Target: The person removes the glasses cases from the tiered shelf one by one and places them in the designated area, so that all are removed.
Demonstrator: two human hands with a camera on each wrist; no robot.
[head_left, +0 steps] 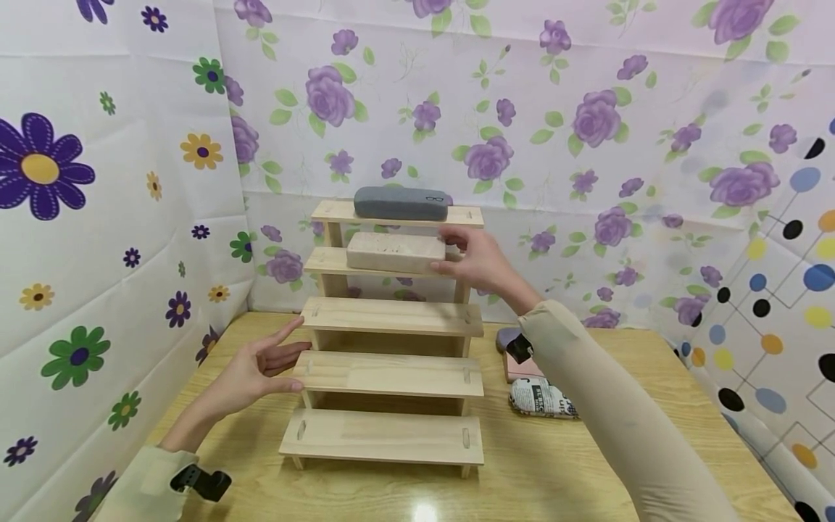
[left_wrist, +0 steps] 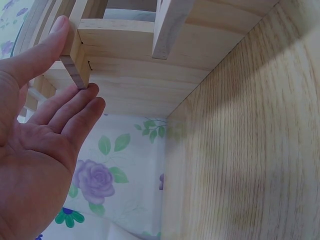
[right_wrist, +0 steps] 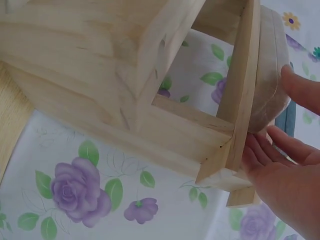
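A wooden stepped display stand (head_left: 391, 377) with several tiers stands on the table. On its second tier from the top lies a beige glasses case (head_left: 395, 252). My right hand (head_left: 479, 261) holds that case at its right end, thumb at the front and fingers behind; the right wrist view shows the same case (right_wrist: 270, 75) flat against the board. My left hand (head_left: 254, 366) rests at the stand's left side, fingers spread and fairly straight. In the left wrist view the left hand (left_wrist: 45, 135) has its thumb against a board end and fingertips by its lower corner.
A blue-grey glasses case (head_left: 401, 204) sits on the top tier. Right of the stand, partly behind my right sleeve, lie a newsprint-patterned case (head_left: 538, 398), a pink case (head_left: 520, 367) and a greyish one (head_left: 506, 338). Flower-patterned cloth (head_left: 404, 87) hangs behind the table (head_left: 248, 464).
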